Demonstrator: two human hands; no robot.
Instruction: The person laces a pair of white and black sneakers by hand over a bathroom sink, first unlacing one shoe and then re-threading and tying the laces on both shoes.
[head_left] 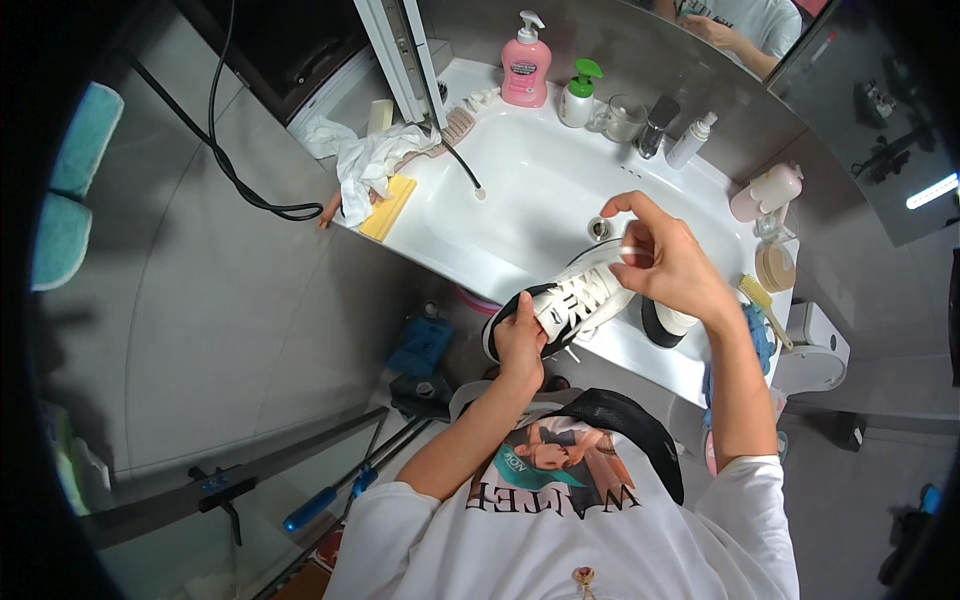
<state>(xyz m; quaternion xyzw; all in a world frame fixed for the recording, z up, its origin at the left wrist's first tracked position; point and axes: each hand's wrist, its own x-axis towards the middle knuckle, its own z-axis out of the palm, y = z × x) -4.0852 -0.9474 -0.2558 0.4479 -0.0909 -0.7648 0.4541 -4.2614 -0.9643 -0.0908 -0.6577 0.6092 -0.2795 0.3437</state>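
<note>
Hands and footwear at a washbasin, viewed from above. My left grip is closed on the near end of a white-and-black laced shoe, the thumb lying along its upper. The shoe is held over the front edge of the white basin, its far end reaching inward near the drain. My right grip is curled at the far part of the laces, thumb and forefinger bent toward each other; the fingertips are blurred, and I cannot tell whether they pinch a lace. A second shoe, white and black, rests at the front edge, just right of the one I hold. Along the back rim stand a pink pump bottle, a green-topped pump bottle, a clear glass, the faucet and a white bottle. A white cloth and a yellow block lie at the left corner.
</note>
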